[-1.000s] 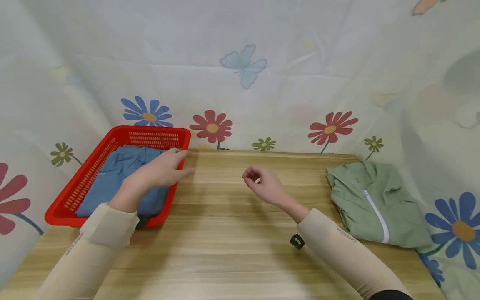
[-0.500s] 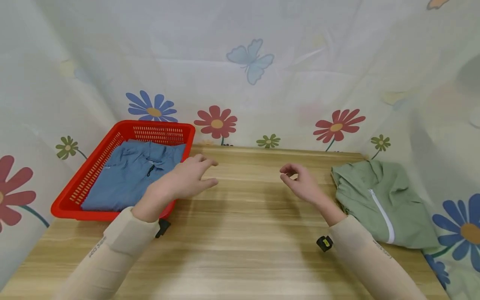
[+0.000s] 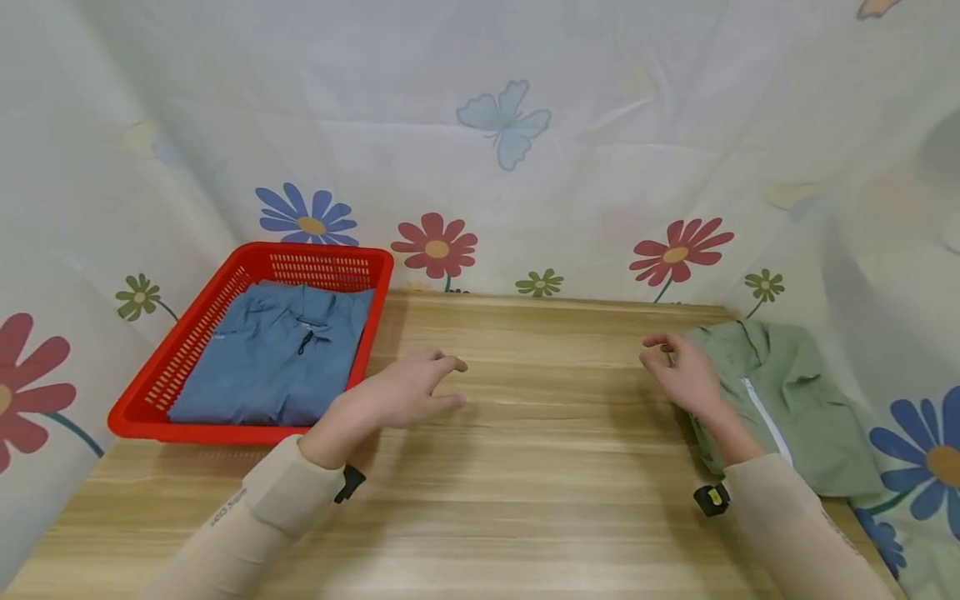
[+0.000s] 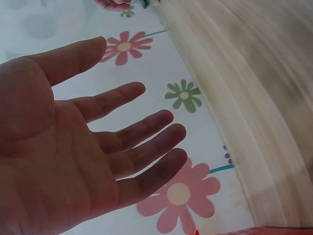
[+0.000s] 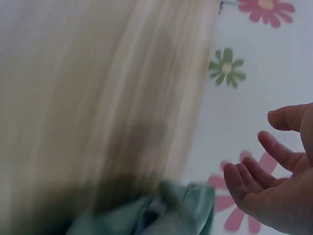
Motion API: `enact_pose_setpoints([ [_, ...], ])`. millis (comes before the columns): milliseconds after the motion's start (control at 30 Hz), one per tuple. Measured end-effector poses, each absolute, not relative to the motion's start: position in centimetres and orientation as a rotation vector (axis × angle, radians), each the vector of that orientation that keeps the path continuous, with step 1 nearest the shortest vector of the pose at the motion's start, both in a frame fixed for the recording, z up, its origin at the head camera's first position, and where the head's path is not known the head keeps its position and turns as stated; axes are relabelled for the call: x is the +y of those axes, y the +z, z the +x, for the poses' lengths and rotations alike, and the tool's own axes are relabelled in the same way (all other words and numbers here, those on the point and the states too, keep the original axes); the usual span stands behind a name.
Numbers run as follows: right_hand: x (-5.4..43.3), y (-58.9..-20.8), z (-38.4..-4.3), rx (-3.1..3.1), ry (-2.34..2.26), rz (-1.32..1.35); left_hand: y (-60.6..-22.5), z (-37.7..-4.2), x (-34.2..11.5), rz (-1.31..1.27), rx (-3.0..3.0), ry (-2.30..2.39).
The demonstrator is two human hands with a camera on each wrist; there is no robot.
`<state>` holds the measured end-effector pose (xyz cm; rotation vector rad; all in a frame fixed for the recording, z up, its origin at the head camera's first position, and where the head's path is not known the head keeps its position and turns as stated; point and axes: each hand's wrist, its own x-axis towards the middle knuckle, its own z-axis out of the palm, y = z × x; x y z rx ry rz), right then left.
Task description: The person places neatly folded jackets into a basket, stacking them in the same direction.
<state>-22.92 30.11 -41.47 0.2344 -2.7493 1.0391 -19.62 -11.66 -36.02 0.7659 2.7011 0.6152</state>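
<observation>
My left hand [image 3: 405, 390] hovers over the table just right of the red basket, holding nothing. Its fingers are spread and relaxed in the left wrist view [image 4: 83, 142]. Inside the basket [image 3: 225, 432] lies a folded blue zip-neck garment [image 3: 262, 358] with a black zipper pull. On the right, my right hand [image 3: 684, 375] overlaps the left edge of a folded green garment [image 3: 817, 417] with a white zipper. Those fingers are loosely bent around nothing. In the right wrist view the green garment [image 5: 190, 205] shows blurred below and left of the hand.
The wooden table [image 3: 525, 483] carries the basket at the left and the green garment at the right. A floral-print curtain [image 3: 375, 125] hangs along the back and both sides. Small black wrist devices show under the left cuff [image 3: 349, 483] and right cuff [image 3: 711, 498].
Both hands have moved right: the left from over the basket to beside it, the right from mid-table to the green garment. The blue garment has come into fuller view.
</observation>
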Motion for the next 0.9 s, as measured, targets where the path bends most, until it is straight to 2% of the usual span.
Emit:
enact_pose_setpoints([
  [333, 36.7, -42.1, -21.3, -2.689, 0.887, -0.122, -38.5, -19.9, -10.8, 0.687, 2.724, 0.618],
  [667, 42.5, -41.7, -19.8, -3.019, 0.711, -0.525, -39.3, -20.2, -10.6, 0.655, 2.804, 0.637],
  [900, 44.1, -42.8, -20.0, -3.156, 0.609, -0.292, -40.1, -20.5, -10.7, 0.681, 2.782, 0.637],
])
